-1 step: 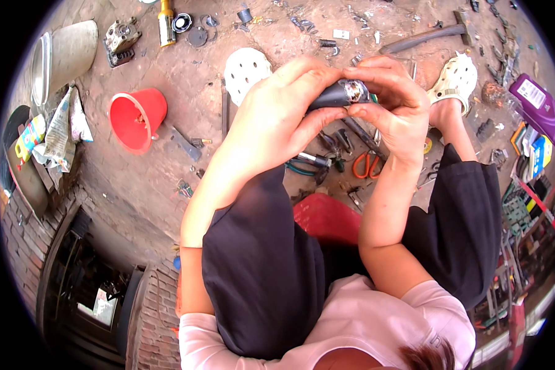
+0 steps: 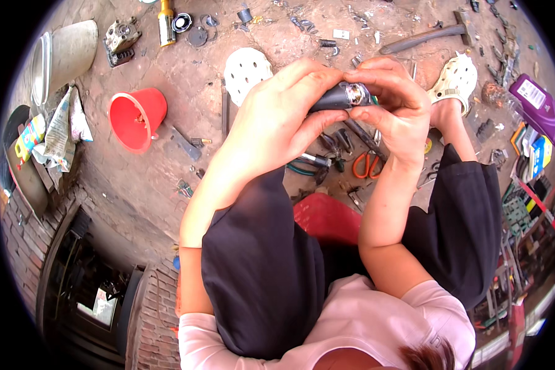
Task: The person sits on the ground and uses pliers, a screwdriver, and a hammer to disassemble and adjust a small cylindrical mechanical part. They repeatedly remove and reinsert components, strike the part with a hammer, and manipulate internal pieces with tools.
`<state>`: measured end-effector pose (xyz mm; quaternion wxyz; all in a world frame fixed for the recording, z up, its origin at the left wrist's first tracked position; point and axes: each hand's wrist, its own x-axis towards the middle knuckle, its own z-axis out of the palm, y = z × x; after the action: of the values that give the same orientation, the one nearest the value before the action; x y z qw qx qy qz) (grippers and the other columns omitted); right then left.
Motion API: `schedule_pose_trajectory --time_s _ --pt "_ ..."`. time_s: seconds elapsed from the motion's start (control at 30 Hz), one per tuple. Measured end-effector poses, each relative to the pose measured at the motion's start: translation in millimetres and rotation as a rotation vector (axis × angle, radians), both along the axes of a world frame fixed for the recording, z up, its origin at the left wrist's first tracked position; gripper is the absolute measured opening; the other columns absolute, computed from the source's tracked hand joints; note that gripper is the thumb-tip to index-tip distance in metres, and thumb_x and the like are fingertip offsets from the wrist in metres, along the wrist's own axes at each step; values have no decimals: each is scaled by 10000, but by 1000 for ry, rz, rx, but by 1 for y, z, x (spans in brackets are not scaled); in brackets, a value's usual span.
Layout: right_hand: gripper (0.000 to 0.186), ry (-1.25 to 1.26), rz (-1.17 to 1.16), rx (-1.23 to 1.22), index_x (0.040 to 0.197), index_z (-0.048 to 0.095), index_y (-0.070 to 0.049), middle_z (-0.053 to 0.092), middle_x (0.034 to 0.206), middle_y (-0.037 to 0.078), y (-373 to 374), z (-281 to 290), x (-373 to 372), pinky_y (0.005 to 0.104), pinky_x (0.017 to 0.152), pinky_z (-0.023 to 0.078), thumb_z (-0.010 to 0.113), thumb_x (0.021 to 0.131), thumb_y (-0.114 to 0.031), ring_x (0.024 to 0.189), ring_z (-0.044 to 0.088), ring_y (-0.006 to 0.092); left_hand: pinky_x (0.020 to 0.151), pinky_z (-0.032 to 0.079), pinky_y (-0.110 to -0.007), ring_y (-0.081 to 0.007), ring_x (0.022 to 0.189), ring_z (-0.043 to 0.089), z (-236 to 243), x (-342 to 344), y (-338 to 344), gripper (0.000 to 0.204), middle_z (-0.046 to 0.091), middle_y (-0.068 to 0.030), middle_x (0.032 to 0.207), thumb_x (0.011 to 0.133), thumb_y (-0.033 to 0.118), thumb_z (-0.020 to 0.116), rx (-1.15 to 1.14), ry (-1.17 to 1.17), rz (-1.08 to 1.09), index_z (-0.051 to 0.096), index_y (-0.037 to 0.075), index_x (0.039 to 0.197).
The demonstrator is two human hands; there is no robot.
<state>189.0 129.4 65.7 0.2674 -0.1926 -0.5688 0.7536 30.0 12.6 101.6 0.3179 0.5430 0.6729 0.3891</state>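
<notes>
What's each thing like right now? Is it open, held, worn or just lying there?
Left hand: closed around the black cylinder
Right hand: curled around its shiny end
Black cylinder: held in both hands
Red bucket: open, with bits inside
Hammer: lying on the ground
Orange-handled scissors: lying down; blades too hidden to tell
Right clog: worn

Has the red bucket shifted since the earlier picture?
No. The red bucket sits in the same spot, with no shift either way against the cast-metal part beyond it.
</notes>
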Motion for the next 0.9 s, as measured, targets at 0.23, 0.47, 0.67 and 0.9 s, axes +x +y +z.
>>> schedule_pose_trajectory --time_s 0.23,0.47,0.67,0.9 --pt "348 -18 37 8 1030 683 51 616 1035 125 3 10 -1 296 821 553 788 705 -14 950 626 198 754 515 -362 -323 893 642 0 -1 -3 413 642 -143 993 717 123 759 48 -24 -22 614 10 1088" --pt "448 178 29 -238 1022 666 45 642 1005 147 5 -6 8 294 766 510 797 757 -291 937 625 213 797 500 -337 -269 920 648 -5 -3 -1 412 666 -137 994 754 171 759 73 -247 -81 633 -7 1103" --pt "452 205 -109 -411 1118 615 47 633 1087 150 -3 -8 1 347 787 570 781 788 -213 925 633 186 836 488 -330 -256 955 641 -14 -2 -6 398 658 -118 1033 774 166 749 9 -487 -6 628 27 1127" --pt "405 -226 -294 -158 1154 616 22 634 1186 137 -1 -11 -5 311 925 487 761 787 -70 1050 610 173 786 506 -275 -157 852 632 -18 3 -13 432 667 -111 1010 843 82 712 -153 -650 138 560 -41 1228"
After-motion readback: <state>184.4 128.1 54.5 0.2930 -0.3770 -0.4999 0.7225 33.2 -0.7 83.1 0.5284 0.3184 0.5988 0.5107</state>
